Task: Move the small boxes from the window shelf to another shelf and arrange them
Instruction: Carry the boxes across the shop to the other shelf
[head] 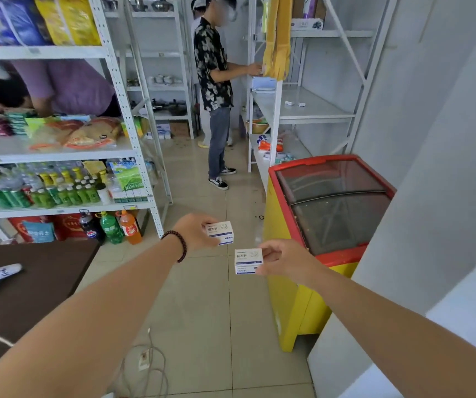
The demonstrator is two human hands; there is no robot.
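Boxes are being carried across the shop floor, so this looks like the moving step. The left hand [195, 231] is pinching one small box [221, 232] near the middle of the frame. The right hand [284, 261] is pinching a second small box [248, 261] (maybe two stacked) just below. Next, they need setting down neatly on a shelf [302, 106], perhaps the one at upper right.

Two small boxes [294, 104] are seen lying on the white shelf [314, 110] at the right — near each other, apart. Bottles [58, 193] are stood on the left rack's shelf [67, 209].
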